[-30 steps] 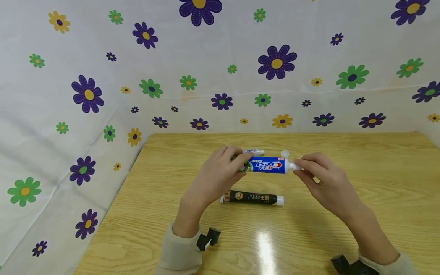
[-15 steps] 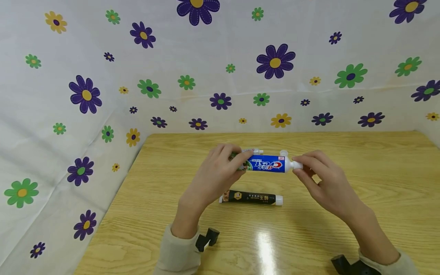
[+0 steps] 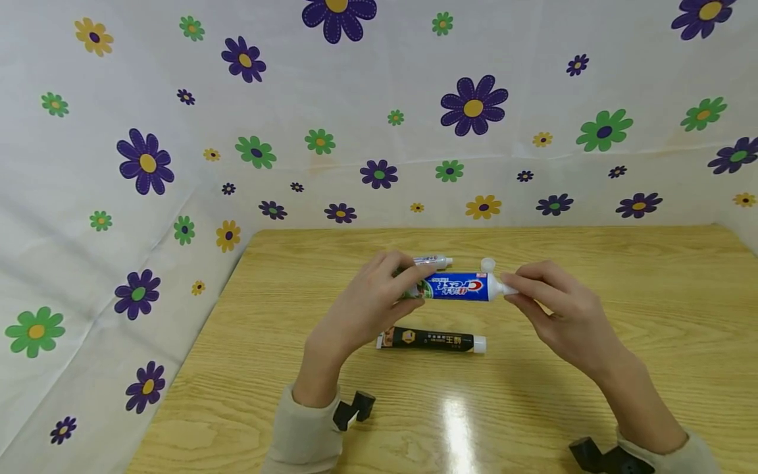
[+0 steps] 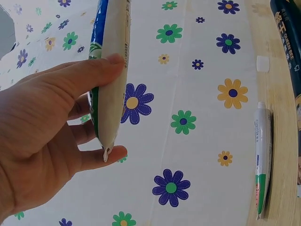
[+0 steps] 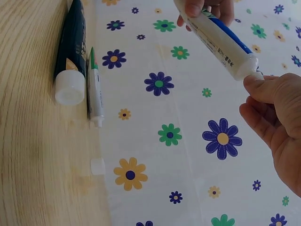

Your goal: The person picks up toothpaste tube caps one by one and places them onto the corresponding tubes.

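My left hand grips the rear part of a blue, white and green Crest toothpaste tube, held sideways above the table. In the left wrist view, the thumb presses the pale back of the tube while the fingers support its far side. At the tube's other end, my right hand pinches the small white cap at the nozzle between thumb and index finger. The right wrist view shows these fingertips largely covering the cap, right at the white shoulder of the tube.
On the wooden table lies a black toothpaste tube with a white cap, nearer to me. A smaller white tube, with an uncapped-looking nozzle, lies behind the Crest tube. Beside it is a loose white cap. A flowered cloth hangs behind.
The held tube rises a touch, then dips slightly, and the right fingertips shift a little at the cap. Both hands keep their hold; the things on the table stay put.
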`<state>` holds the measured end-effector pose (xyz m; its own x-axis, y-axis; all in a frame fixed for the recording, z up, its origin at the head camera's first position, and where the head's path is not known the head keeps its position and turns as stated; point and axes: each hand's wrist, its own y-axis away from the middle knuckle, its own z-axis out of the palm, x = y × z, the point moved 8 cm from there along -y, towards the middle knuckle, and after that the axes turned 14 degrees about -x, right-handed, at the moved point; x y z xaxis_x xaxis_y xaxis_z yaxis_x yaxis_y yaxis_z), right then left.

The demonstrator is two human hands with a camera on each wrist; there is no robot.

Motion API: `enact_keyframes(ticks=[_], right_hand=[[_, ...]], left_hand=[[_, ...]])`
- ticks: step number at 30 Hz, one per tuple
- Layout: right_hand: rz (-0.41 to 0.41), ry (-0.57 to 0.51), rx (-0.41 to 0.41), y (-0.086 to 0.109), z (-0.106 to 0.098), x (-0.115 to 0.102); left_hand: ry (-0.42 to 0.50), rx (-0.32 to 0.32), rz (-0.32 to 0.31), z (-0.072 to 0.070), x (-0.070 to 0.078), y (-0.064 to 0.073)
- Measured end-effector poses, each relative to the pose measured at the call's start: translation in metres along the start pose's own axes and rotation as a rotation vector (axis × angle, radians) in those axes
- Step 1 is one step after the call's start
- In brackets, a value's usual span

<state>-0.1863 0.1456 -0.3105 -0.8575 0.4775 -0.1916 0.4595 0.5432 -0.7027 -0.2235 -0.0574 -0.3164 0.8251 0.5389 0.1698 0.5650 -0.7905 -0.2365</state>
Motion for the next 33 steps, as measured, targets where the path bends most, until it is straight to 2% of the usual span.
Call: enact_keyframes(ticks=[6, 10, 15, 18, 21, 26, 33], right_hand=[[-0.077, 0.077, -0.005, -0.001, 0.001, -0.006], [-0.082, 0.105, 0.004, -0.001, 0.0, -0.008], [-0.107, 0.154, 0.028, -0.001, -0.003, -0.012], [-0.107, 0.124, 0.017, -0.002, -0.003, -0.01], [-0.072, 0.055, 0.004, -0.001, -0.002, -0.005], [0.018, -0.041, -0.006, 0.001, 0.001, 0.003], [0.222, -0.293, -0.006, 0.007, 0.004, 0.017]], left_hand=[[0.036, -0.021, 0.0, 0.003, -0.002, 0.001], [0.059, -0.033, 0.005, 0.004, -0.003, 0.001], [0.15, -0.075, 0.0, 0.008, -0.004, 0.0], [0.182, -0.093, -0.015, 0.01, -0.005, 0.0], [0.153, -0.077, -0.019, 0.009, -0.005, 0.001], [0.052, -0.015, 0.003, 0.003, -0.001, 0.001], [-0.027, 0.04, 0.03, -0.001, 0.004, -0.001]])
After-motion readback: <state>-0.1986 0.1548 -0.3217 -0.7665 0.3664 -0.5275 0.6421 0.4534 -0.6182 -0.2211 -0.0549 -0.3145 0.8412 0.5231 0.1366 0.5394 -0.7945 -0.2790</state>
